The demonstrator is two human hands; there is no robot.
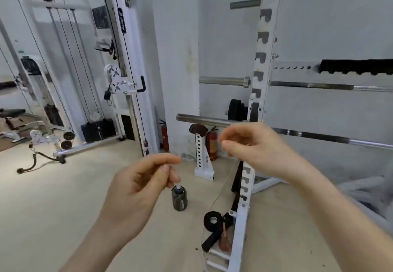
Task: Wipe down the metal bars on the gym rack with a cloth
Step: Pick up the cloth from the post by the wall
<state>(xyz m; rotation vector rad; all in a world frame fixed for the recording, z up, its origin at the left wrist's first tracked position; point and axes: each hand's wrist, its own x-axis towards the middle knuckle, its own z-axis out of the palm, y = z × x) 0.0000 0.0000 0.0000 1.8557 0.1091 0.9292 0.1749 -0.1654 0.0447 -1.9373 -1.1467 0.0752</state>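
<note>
Currently nearest steel bar (204,120) lying 9-to-3, just at 11 o'clock off right hand (257,150), left hand (138,188) farther down at 7; both fingertip-pinched, contents cannot tell, no cloth seen.

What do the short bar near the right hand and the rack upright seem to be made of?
The short bar looks like bare steel: grey with a soft sheen. The rack upright seems painted metal, smooth white; blur hides detail.

Steel bars (204,120), horizontal, resting on white rack (268,65) hooks
</note>
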